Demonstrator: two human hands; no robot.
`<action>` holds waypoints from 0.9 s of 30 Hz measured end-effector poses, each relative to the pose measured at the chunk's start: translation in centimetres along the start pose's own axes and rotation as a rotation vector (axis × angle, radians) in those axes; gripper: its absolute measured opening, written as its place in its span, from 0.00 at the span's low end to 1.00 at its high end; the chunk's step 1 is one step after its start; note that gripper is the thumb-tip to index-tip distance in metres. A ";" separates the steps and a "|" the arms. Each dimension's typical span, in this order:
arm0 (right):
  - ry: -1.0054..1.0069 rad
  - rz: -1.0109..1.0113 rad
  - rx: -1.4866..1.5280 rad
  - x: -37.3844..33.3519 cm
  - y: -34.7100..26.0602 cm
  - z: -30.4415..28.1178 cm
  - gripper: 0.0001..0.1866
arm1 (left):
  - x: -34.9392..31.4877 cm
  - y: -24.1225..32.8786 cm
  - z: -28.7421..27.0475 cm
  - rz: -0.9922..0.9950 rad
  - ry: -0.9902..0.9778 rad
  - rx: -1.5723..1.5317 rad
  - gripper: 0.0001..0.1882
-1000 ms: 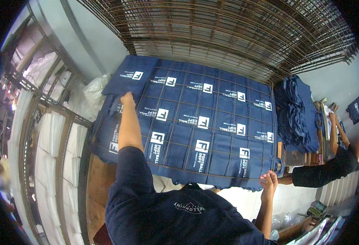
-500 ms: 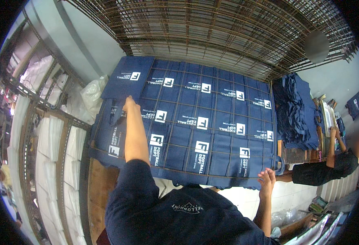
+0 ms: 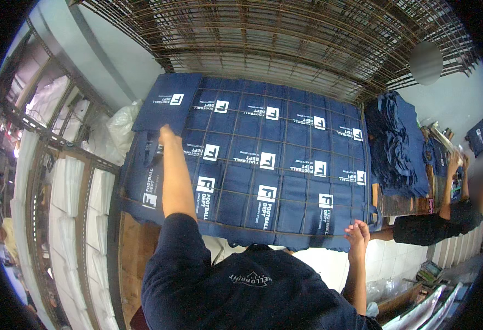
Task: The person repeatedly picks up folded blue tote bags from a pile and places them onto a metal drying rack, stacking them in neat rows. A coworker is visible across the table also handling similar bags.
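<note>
Navy cloth pieces (image 3: 241, 146) with white prints lie in overlapping rows on a wide wire rack (image 3: 233, 133). At the far left, one navy cloth piece (image 3: 159, 113) lies on top of the others. My left hand (image 3: 168, 135) reaches to its lower edge, fingers closed and seemingly on that cloth; the fingertips are partly hidden. My right hand (image 3: 357, 234) hovers by the near right corner of the rack, its fingers loosely bent and apart, with nothing seen in them.
A stack of wire racks (image 3: 285, 38) hangs above the far side. More navy cloth (image 3: 398, 148) is heaped at the right, where a co-worker in dark clothes (image 3: 456, 212) stands. Metal shelving with white stacks (image 3: 65, 192) lines the left. A clear plastic bag (image 3: 121, 129) sits beside it.
My hands keep nearly the same places over the rack, and the view has shifted slightly. The co-worker's hands have risen; two of them show now.
</note>
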State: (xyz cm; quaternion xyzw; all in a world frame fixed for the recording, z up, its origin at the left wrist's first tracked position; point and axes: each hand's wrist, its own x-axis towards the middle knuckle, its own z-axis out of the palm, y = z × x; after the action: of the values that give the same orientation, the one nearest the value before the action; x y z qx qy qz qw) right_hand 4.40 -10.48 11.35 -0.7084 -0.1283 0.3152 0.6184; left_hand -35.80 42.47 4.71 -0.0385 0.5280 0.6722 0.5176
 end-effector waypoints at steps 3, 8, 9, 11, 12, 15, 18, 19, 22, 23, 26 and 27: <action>0.017 0.018 0.012 0.1 0.2 -1.2 0.11 | 2.6 -0.5 -1.4 0.007 -0.133 -0.066 0.24; 0.084 -0.011 0.035 2.0 0.2 -4.3 0.14 | -3.1 -0.4 -3.8 -0.025 -0.427 -0.118 0.10; 0.099 -0.036 0.070 3.1 -0.4 -5.0 0.15 | -7.3 -0.6 -4.0 0.065 -0.385 -0.068 0.18; 0.176 -0.032 0.185 5.9 -1.8 -7.6 0.16 | -15.8 -1.3 -5.4 0.168 -0.489 -0.026 0.31; 0.202 -0.061 0.239 8.0 -2.1 -9.9 0.16 | -19.1 -2.2 -6.2 0.204 -0.475 0.023 0.29; 0.300 -0.159 0.439 13.7 -2.5 -16.8 0.21 | -24.5 -7.1 -10.3 0.228 -0.489 0.178 0.26; 0.351 -0.145 0.699 20.6 -3.9 -22.1 0.37 | -29.7 -10.3 -15.5 0.169 -0.428 0.260 0.26; 0.343 -0.151 0.770 22.6 -4.4 -23.7 0.44 | -31.1 -11.6 -16.9 0.161 -0.429 0.301 0.26; 0.341 -0.101 0.955 27.8 -6.2 -25.5 0.48 | -35.3 -14.3 -19.5 0.095 -0.439 0.390 0.25; 0.369 -0.042 0.930 29.7 -6.4 -26.1 0.48 | -36.6 -15.1 -19.8 0.065 -0.448 0.413 0.24; 0.392 0.152 0.798 36.4 -5.3 -27.3 0.45 | -39.8 -16.3 -20.4 0.021 -0.503 0.453 0.23; 0.509 0.161 0.708 37.9 -5.1 -26.2 0.42 | -40.6 -16.3 -20.8 0.028 -0.522 0.475 0.23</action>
State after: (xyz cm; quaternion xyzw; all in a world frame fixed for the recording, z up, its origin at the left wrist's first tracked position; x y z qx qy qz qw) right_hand 50.44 -8.61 6.24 -0.5156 0.1996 0.2024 0.8083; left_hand -15.33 -1.23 8.91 0.2632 0.5202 0.5247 0.6203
